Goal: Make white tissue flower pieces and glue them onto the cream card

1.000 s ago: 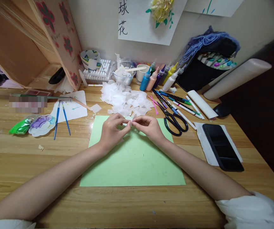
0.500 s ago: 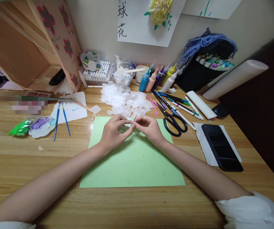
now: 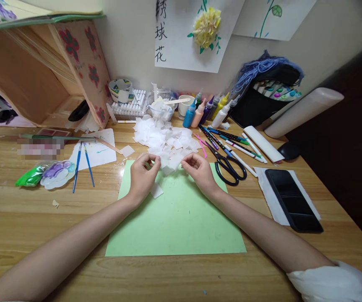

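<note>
Pale wall [image 3: 130, 37] at the back; wood-grain worktop [image 3: 155, 277] runs the full width below it. Flower-painted box [image 3: 83, 75], open-fronted, at far left. Light green sheet [image 3: 174, 222] lies flat at the centre, near the worktop's front. On the wall, a white poster [image 3: 181, 42] with brushed characters and a raised yellow flower [image 3: 206, 27]. Black pouch [image 3: 246, 105] of capped markers at back right, blue yarn [image 3: 262, 66] draped over it; pale cylindrical container [image 3: 306, 111] leaning beside it.

White paper squares [image 3: 168, 136] heaped just beyond the green sheet, the nearest ones spilling over its far edge, between the two hands. Black phone [image 3: 294, 199] on a folded white tissue [image 3: 270, 197], right side.

Left hand [image 3: 143, 178] above the sheet's far left part: grip drawn in, thumb and forefinger tips meeting or nearly so at the heap's near edge; cannot tell whether paper is pinched. Right hand [image 3: 201, 174] opposite, well apart from the left: thumb and forefinger close together beside the heap's near edge; any hold on paper cannot be made out.

Black-handled scissors [image 3: 231, 167] just right of that hand. Blue squeeze bottle [image 3: 189, 115] behind, in a cluster. Smallest noted: one loose square [image 3: 157, 191], partly hidden under the left hand.
</note>
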Action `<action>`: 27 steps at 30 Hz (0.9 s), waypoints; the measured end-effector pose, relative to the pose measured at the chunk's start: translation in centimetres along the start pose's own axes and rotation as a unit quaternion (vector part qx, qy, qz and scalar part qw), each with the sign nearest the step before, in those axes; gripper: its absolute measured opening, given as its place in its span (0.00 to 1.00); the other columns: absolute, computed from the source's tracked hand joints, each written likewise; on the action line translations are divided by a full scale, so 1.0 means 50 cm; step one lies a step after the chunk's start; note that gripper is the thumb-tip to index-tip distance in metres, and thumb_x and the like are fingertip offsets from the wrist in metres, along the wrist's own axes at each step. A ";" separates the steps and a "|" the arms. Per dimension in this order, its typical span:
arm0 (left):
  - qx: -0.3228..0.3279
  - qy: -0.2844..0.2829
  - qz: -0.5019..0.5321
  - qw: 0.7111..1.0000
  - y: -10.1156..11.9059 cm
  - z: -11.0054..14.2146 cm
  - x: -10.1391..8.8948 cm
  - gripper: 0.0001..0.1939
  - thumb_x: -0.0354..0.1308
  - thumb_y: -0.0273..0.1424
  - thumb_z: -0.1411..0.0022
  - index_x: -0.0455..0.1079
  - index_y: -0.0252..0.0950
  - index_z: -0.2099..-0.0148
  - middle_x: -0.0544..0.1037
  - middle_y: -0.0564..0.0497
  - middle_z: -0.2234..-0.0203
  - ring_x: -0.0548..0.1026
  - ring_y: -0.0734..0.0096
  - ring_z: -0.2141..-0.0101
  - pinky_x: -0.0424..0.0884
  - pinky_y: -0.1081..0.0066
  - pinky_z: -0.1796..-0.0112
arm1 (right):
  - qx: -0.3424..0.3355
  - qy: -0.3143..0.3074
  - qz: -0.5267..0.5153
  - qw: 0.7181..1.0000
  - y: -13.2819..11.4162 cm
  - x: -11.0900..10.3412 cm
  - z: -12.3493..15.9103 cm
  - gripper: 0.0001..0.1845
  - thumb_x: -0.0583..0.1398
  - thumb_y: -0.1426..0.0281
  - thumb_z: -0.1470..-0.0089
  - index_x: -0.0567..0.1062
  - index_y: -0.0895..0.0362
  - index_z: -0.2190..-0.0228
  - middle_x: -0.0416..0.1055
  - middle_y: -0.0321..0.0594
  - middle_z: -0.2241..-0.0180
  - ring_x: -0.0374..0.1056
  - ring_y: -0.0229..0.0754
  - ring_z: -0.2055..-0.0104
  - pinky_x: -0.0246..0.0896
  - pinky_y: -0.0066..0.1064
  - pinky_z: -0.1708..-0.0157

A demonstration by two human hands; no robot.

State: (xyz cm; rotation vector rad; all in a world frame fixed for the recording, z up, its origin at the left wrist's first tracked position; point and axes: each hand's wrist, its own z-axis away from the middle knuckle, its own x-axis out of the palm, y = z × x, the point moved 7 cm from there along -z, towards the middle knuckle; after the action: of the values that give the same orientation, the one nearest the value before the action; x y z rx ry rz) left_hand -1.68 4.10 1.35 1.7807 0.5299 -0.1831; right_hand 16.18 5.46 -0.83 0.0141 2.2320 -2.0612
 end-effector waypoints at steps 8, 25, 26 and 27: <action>-0.034 0.066 -0.052 0.996 -0.039 -0.017 -0.023 0.10 0.54 0.35 0.42 0.72 0.36 0.69 0.70 0.53 0.76 0.67 0.72 0.74 0.62 0.71 0.71 | -0.019 0.136 0.072 0.988 0.018 -0.078 -0.040 0.11 0.61 0.63 0.53 0.70 0.59 0.72 0.66 0.36 0.74 0.62 0.37 0.72 0.58 0.29 0.71; 0.056 0.063 -0.090 0.992 0.011 0.001 -0.019 0.01 0.53 0.28 0.40 0.63 0.38 0.65 0.69 0.51 0.69 0.66 0.67 0.64 0.62 0.67 0.62 | -0.259 -0.120 0.413 0.865 -0.043 0.058 0.015 0.05 0.56 0.75 0.46 0.70 0.58 0.72 0.64 0.39 0.75 0.58 0.42 0.69 0.55 0.34 0.66; 0.064 0.050 -0.090 0.993 0.017 0.004 -0.015 0.01 0.53 0.29 0.40 0.64 0.38 0.65 0.69 0.51 0.70 0.66 0.67 0.65 0.62 0.67 0.62 | -0.256 -0.119 0.410 0.867 -0.043 0.057 0.014 0.05 0.56 0.75 0.46 0.70 0.58 0.73 0.63 0.39 0.75 0.58 0.42 0.69 0.54 0.33 0.67; 0.071 0.042 -0.091 0.993 0.023 0.007 -0.013 0.02 0.53 0.30 0.40 0.64 0.38 0.65 0.69 0.52 0.71 0.66 0.68 0.65 0.61 0.68 0.63 | -0.251 -0.116 0.401 0.873 -0.044 0.055 0.014 0.04 0.56 0.75 0.46 0.70 0.58 0.73 0.62 0.38 0.75 0.58 0.41 0.70 0.54 0.33 0.67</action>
State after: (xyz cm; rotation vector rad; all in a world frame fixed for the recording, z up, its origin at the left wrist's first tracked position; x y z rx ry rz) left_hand -1.70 3.39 2.49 1.8835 0.7552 -0.2792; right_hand 13.30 4.40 1.08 0.5231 2.0277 -0.9785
